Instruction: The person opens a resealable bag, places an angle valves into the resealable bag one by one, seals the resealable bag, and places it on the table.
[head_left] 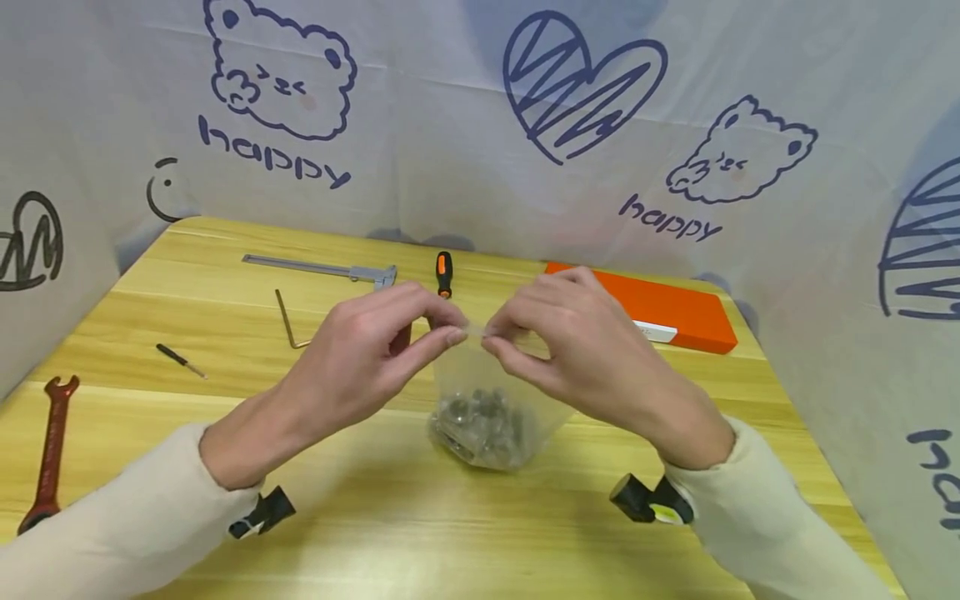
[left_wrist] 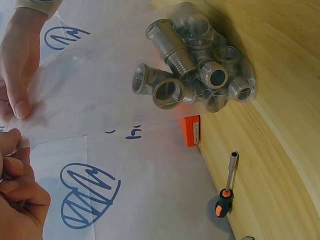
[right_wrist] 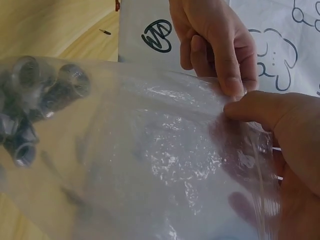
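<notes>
Both the left hand [head_left: 375,350] and right hand [head_left: 570,342] pinch the top edge of the clear plastic bag [head_left: 487,400] of grey threaded metal pipe fittings [left_wrist: 195,65] resting on the light wooden table [head_left: 450,533], apparently working its mouth, so parting it likely calls for opposite pulls.

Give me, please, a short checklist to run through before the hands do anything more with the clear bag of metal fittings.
1. Left hand pinches the top edge of the bag: ok.
2. Right hand pinches the same edge, beside the left: ok.
3. Fittings all sit at the bottom of the bag: ok.
4. Bag bottom rests on the table: ok by the head view.
5. Bag mouth sealed or open: cannot tell.
6. Screwdriver lies apart from the bag, behind it: ok.
</notes>
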